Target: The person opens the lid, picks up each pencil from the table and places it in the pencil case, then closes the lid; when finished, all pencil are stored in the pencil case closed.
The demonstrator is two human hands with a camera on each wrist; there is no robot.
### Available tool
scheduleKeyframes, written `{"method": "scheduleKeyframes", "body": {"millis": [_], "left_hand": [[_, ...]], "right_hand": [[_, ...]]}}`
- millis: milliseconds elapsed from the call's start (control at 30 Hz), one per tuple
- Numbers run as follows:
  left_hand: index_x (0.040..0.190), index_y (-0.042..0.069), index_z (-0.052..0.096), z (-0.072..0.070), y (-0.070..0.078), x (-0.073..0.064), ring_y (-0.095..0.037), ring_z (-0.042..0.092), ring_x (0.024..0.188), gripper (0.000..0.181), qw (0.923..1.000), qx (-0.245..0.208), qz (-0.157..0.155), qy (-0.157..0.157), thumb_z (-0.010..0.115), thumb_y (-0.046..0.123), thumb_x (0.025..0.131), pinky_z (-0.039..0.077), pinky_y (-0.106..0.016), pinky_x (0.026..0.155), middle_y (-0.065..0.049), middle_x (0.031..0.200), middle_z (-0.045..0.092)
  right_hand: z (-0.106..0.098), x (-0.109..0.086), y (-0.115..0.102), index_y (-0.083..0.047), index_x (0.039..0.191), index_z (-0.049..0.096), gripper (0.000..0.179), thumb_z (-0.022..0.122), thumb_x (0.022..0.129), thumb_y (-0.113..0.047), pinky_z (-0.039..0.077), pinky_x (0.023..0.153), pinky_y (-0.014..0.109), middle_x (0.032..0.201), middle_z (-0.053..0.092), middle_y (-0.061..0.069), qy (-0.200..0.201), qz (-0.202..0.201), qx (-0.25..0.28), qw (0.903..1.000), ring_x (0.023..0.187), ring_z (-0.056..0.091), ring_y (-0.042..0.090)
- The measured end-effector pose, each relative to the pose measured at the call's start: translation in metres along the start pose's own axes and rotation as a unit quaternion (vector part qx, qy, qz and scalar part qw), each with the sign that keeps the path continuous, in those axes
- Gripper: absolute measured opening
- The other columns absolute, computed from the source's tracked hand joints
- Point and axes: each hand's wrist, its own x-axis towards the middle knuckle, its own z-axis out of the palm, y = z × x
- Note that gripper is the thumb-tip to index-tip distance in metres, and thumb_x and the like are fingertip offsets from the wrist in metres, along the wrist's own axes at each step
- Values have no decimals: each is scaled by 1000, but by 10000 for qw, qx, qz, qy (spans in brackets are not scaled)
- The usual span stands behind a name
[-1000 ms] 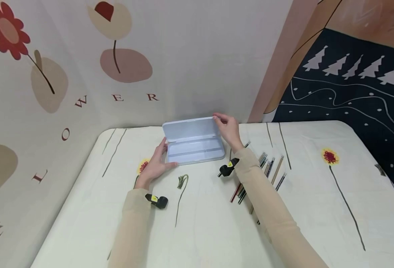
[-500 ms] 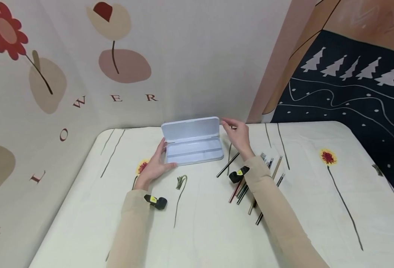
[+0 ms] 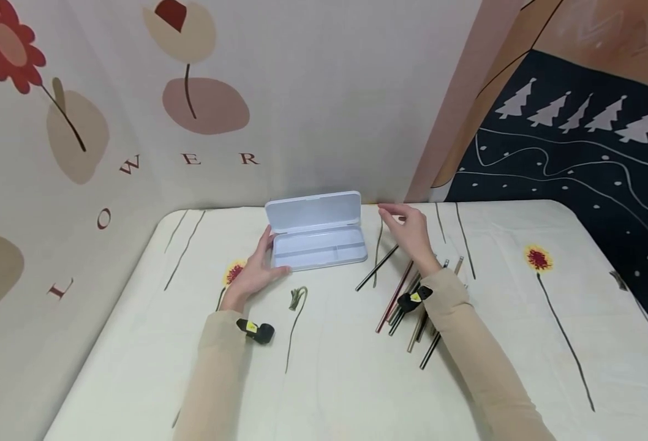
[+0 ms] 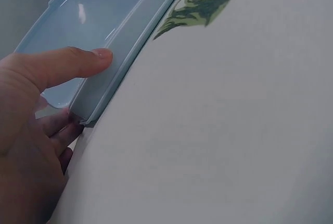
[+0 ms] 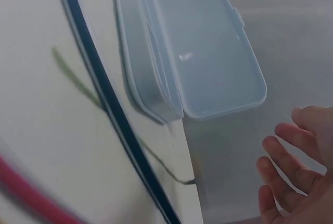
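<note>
A pale blue plastic pencil case (image 3: pixel 314 213) lies near the back edge of the table, its lid raised and its shallow compartments bare. My left hand (image 3: pixel 252 274) grips the case's left end; in the left wrist view the thumb (image 4: pixel 78 62) lies across the front wall while the other fingers bend round the end. To the right of the lid, apart from it, my right hand (image 3: pixel 410 234) is held with loosely bent fingers and nothing in them. Just below that hand lies a dark pencil (image 3: pixel 376 268), slanted on the cloth and also crossing the right wrist view.
Several more pencils, a red one (image 3: pixel 394 297) among them, lie in a loose pile under my right wrist and sleeve. A white tablecloth (image 3: pixel 324 380) printed with flowers covers the table. A patterned curtain (image 3: pixel 324 110) hangs right behind the back edge.
My right hand has let go of the lid's upper right corner and moved right and slightly down. The lid stays up by itself. My left hand has stayed at the case.
</note>
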Motion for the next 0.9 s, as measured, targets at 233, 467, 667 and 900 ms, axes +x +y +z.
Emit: {"method": "scheduleKeyframes", "body": {"millis": [233,467,667,900], "left_hand": [[156,15,-6,0,-5,3,-31,9,145,106,10000,-76,-47,-25,73,10,85,5,-54,115,-16,159,14],[156,18,-5,0,-7,2,-26,10,145,107,9998,-157,-92,9,74,11,84,4,-51,115,-12,159,16],[156,18,-4,1,-6,0,-29,12,145,108,9999,-102,-79,9,75,10,83,4,-54,114,-13,158,19],[156,23,-4,3,-3,-3,-29,11,145,109,9998,-54,-200,-46,75,12,83,3,-58,113,-11,159,18]], "right_hand": [[-18,-9,8,-2,118,69,29,61,96,-21,42,96,44,118,65,15,-232,-37,-142,9996,113,56,28],[-32,-16,13,-1,116,69,25,61,96,-15,39,100,47,120,64,16,-878,116,-202,9959,116,54,30],[-38,-21,15,-1,113,71,23,62,95,-10,33,106,50,123,62,17,-1745,468,-59,9835,121,51,32],[-35,-23,24,1,112,70,22,64,92,-7,26,109,55,119,64,18,-2371,526,211,9698,124,48,34]]}}
